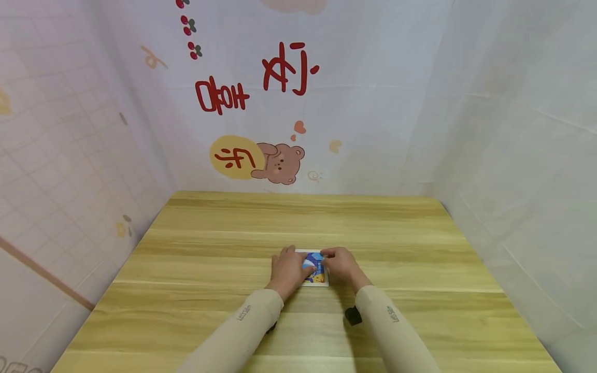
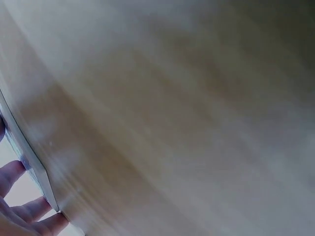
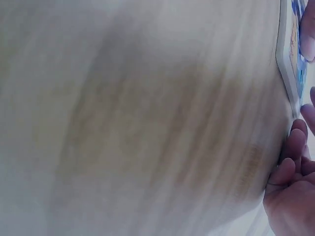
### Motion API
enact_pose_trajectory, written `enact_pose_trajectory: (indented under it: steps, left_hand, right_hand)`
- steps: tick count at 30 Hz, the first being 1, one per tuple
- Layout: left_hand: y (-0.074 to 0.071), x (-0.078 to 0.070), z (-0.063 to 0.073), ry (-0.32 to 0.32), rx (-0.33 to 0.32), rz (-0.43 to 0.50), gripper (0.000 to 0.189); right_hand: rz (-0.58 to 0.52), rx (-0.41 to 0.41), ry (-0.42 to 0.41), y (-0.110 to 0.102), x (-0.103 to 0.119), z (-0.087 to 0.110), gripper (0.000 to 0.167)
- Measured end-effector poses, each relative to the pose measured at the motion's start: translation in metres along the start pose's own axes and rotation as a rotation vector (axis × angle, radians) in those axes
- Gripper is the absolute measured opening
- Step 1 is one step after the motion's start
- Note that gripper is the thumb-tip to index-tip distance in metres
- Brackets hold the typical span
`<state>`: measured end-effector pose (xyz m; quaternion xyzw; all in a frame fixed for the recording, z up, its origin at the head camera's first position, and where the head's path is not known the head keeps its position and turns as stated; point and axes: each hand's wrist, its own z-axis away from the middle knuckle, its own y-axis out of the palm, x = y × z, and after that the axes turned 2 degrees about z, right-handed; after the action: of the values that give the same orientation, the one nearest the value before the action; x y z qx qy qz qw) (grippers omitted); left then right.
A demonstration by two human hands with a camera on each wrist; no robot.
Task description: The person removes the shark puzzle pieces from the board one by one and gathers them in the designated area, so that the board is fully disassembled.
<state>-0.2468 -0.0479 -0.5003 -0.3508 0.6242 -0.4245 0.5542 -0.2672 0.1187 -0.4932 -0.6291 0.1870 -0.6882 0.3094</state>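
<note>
A small flat picture board (image 1: 313, 283) with a pale rim lies on the table, its face printed in blue, white and yellow. My left hand (image 1: 286, 270) rests over its left side, fingers spread, with the thumb on the picture. In the left wrist view, several fingertips (image 2: 14, 169) touch the board's edge (image 2: 34, 164). At the upper right corner is my right hand (image 1: 342, 263), its fingers bent and tips at the edge. The right wrist view shows curled fingers (image 3: 294, 142) beside the board's corner (image 3: 290, 81); whether they pinch anything is hidden.
The wood-grain table (image 1: 210, 223) extends around the board on every side. White printed cloth (image 1: 373, 103) hangs behind it and along both sides. A small black object (image 1: 353, 315) shows beside the right sleeve.
</note>
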Motion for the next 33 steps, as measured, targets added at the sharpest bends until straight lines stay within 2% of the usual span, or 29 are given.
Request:
enact_pose_trajectory:
  steps: [5,7,15,21,29,33]
  left_hand:
    - [0.000,-0.001,0.000,0.020,0.001,-0.011,0.051]
    - [0.000,-0.001,0.001,0.021,-0.003,-0.005,0.051]
    - [0.002,0.000,0.000,0.016,-0.012,0.020,0.049]
    - [0.004,0.001,0.000,0.020,-0.017,0.033,0.050]
    - [0.000,0.000,0.002,0.025,-0.019,0.019,0.051]
    - [0.000,0.001,0.003,0.024,-0.014,0.012,0.051]
  right_hand:
    - [0.066,0.007,-0.016,0.001,-0.002,0.001,0.035]
    - [0.051,0.018,-0.014,-0.001,-0.001,0.001,0.035]
    - [-0.125,0.092,0.006,-0.008,0.000,0.001,0.039]
    - [-0.233,0.095,0.056,-0.011,-0.002,-0.001,0.038]
    - [-0.196,0.049,-0.024,-0.002,-0.006,-0.004,0.032]
    - [-0.079,0.040,-0.065,0.000,-0.010,-0.006,0.035]
